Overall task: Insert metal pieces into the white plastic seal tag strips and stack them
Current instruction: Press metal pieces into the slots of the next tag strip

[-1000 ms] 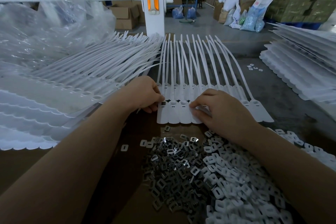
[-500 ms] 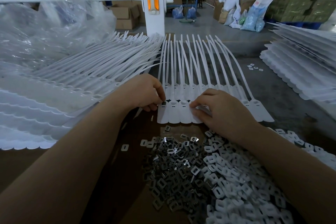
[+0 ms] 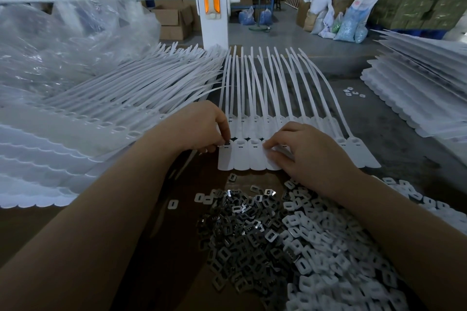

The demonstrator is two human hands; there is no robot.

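Seating a metal insert in the leftmost head of a white seal tag strip sheet.

Nearest the viewer, a heap of small dark slotted metal pieces (image 3: 242, 240) lies beside a heap of white slotted plastic caps (image 3: 336, 247), evidently kept within reach. Beyond them, the left hand (image 3: 199, 129) pinches a metal piece (image 3: 226, 143) between thumb and forefinger at the slot of the leftmost head, while the right hand (image 3: 300, 154), fingers curled, presses the sheet of joined white plastic seal tag strips (image 3: 242, 156), probably steadying it. Stacks of white strip sheets (image 3: 83, 121) lie farther left.
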